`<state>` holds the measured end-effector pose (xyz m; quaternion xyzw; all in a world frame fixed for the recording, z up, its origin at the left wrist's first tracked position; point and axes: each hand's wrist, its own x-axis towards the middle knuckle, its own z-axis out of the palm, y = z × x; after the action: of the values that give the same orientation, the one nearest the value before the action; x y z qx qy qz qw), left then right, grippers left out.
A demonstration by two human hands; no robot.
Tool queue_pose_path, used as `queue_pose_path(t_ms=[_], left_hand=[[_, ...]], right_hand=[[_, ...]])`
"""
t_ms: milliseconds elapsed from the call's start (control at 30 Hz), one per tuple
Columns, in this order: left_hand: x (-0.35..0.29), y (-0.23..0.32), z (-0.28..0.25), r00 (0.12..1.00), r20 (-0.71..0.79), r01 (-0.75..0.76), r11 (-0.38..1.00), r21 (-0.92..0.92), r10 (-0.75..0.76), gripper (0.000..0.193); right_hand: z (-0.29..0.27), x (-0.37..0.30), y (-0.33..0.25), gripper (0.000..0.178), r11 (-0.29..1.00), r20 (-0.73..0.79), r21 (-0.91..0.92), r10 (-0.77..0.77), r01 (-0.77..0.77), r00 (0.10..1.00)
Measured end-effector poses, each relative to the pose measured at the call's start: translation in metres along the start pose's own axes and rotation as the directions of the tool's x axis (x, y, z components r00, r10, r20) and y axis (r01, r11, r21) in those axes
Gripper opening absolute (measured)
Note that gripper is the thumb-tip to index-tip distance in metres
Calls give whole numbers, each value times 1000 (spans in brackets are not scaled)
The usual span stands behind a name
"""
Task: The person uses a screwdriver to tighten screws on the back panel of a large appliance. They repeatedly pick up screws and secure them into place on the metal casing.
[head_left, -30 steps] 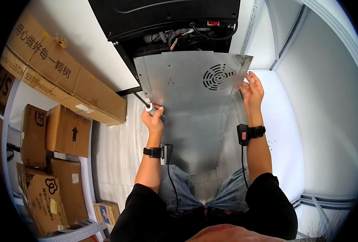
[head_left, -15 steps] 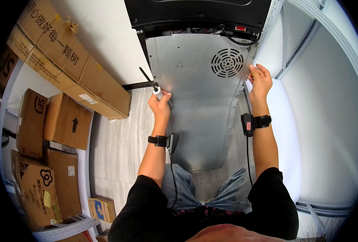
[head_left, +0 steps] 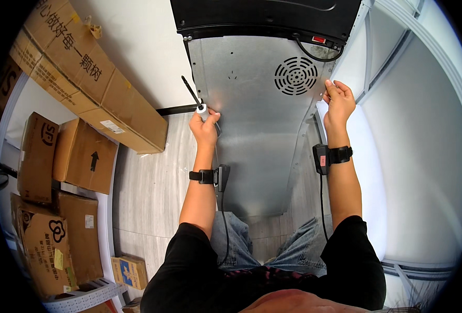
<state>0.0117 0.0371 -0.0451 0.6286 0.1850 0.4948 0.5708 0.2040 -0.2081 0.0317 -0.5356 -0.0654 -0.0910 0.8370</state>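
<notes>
The metal panel (head_left: 254,130) ran lengthwise from the black machine (head_left: 262,18) toward the person's legs (head_left: 233,235), between the left hand (head_left: 205,130), curled round a screwdriver (head_left: 191,90), and the right hand (head_left: 339,104), pinching the panel's edge.

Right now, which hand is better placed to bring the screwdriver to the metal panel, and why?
Probably the left hand: it grips the screwdriver beside the left edge of the metal panel. The right hand is at the opposite edge, with no tool visible in it.
</notes>
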Motion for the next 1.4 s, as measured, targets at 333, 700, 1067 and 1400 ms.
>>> queue_pose_path(t_ms=[333,700,1067,1400], left_hand=[[8,-10,4,998,-9,-63,998,30,63,8],[12,-36,25,969,-209,-149,985,-84,129,6],[10,-26,33,966,-239,-112,992,-59,95,7],[11,-28,34,956,-259,-171,981,-98,140,8]], right_hand=[[2,-1,1,25,1000,-15,0,-25,25,1000],[-5,8,-9,24,988,52,-43,-144,146,988],[-14,-3,-6,15,968,346,14,-240,251,907],[-8,8,-10,10,988,272,66,-150,137,951]])
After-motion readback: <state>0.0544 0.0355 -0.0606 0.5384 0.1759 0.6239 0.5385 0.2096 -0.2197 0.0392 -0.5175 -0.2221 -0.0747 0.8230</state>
